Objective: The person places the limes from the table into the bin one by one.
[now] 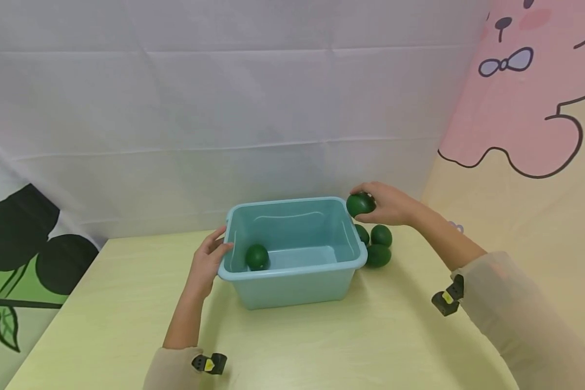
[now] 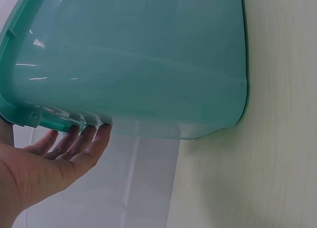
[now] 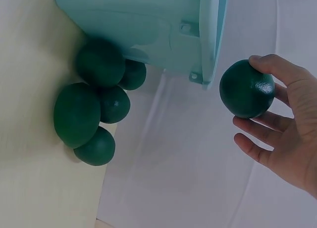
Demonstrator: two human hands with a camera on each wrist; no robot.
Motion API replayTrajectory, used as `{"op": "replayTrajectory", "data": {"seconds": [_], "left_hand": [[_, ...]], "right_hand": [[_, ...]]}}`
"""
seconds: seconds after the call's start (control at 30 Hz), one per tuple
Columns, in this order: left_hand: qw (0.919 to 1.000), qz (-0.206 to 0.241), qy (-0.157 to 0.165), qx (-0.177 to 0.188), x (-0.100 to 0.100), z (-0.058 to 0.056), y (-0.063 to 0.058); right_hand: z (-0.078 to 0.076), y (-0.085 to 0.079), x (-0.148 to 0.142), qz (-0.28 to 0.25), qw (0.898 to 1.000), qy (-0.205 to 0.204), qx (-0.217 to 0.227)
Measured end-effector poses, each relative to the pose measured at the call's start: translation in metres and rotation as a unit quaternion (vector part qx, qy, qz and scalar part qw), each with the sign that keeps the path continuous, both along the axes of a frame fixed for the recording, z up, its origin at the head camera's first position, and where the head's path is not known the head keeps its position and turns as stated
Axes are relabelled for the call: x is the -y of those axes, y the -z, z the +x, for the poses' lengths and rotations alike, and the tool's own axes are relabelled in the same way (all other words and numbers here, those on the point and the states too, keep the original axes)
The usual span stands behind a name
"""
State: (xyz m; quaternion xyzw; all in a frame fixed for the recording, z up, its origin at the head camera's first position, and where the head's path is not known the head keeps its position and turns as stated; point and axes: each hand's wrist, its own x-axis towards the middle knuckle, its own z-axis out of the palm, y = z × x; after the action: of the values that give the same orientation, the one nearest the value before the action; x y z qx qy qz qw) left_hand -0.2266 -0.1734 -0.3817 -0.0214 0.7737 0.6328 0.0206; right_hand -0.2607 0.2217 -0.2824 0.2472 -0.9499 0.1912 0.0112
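A light-blue plastic bin [image 1: 292,290] stands on the table, with one dark green, avocado-like fruit [image 1: 257,257] inside at its left end. My left hand [image 1: 208,264] holds the bin's left side, thumb at the rim and fingers against the outer wall [image 2: 74,148]. Above the bin's right rim, my right hand [image 1: 387,203] pinches another green fruit [image 1: 360,204] between thumb and fingers; the right wrist view shows this fruit [image 3: 246,89] clear of the bin. Several more green fruits [image 3: 77,115] lie clustered on the table against the bin's right side, partly hidden by it in the head view.
The pale yellow table [image 1: 127,303] reaches back to a white cloth [image 1: 185,108] hung behind it. On the right is a cream wall panel with a pink cartoon animal [image 1: 526,108]. Black and green printed shapes [image 1: 19,238] show at the left.
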Motion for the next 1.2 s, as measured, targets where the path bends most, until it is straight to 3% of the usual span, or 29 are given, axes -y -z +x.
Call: {"op": "replayTrajectory", "data": {"seconds": [1.2], "left_hand": [[1.0,0.0,-0.006,0.006,-0.001,-0.002,-0.001]], "right_hand": [[-0.008,0.015,0.058,-0.019,0.999,-0.043,0.02]]}}
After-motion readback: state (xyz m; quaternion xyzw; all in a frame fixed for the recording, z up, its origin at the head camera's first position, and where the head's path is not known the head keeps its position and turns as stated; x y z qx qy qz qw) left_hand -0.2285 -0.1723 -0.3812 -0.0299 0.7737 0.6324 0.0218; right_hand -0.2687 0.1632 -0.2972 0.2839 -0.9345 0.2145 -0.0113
